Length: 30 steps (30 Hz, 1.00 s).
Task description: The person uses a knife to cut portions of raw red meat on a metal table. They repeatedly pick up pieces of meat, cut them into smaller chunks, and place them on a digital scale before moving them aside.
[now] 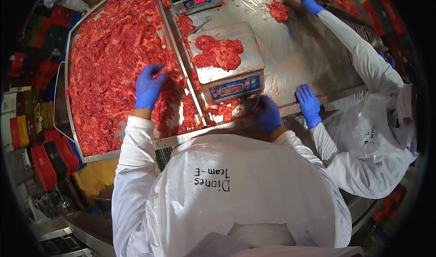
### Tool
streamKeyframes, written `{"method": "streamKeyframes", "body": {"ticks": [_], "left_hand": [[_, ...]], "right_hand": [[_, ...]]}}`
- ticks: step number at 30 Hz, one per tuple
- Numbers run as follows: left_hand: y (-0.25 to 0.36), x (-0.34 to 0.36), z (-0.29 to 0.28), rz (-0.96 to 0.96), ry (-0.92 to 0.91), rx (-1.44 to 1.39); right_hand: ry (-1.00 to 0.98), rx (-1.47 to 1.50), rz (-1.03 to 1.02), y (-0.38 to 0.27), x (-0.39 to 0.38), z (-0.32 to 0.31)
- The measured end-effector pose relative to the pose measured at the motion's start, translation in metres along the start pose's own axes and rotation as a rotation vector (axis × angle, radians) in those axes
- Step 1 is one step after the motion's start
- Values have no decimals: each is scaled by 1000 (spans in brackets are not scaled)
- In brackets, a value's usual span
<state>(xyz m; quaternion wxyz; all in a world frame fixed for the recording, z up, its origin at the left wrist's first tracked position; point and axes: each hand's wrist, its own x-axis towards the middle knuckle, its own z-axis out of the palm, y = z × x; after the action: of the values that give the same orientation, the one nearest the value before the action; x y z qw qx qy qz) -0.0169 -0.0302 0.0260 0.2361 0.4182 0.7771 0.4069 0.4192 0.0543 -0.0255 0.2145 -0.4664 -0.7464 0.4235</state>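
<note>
My left hand (149, 85), in a blue glove, hovers over the raw red meat pieces (118, 44) heaped in the wide metal tray on the left. Its thumb and fingers are apart, with nothing seen between them. A bench scale (254, 53) with a steel platform and a lit red display stands in front of me. On its platform lies a clump of meat (220, 53). Near the scale's front right corner is my right hand (268, 115), gloved in blue. Its fingers are dark and partly hidden, so I cannot tell whether they hold anything.
A metal divider (179, 59) separates the tray from the steel table (290, 62). Scissors (203, 24) lie behind my scale, before a second scale (197, 3). At right, a co-worker's gloved hand (309, 105) rests at the table edge; the other holds a blurred tool near meat (278, 11).
</note>
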Motion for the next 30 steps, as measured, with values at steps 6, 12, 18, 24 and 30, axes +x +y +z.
{"method": "streamKeyframes", "body": {"ticks": [6,12,18,24,30], "left_hand": [[104,10,97,409,-195,417],[85,-13,111,389,-135,479],[82,-25,109,237,-41,105],[78,-46,114,150,-62,-36],[79,-61,112,95,-337,-32]], "right_hand": [[-227,46,-503,-65,73,-10],[-611,416,239,-54,97,-24],[-938,858,389,-66,81,-3],[-789,656,298,-65,108,15],[-804,656,355,-94,109,21]]}}
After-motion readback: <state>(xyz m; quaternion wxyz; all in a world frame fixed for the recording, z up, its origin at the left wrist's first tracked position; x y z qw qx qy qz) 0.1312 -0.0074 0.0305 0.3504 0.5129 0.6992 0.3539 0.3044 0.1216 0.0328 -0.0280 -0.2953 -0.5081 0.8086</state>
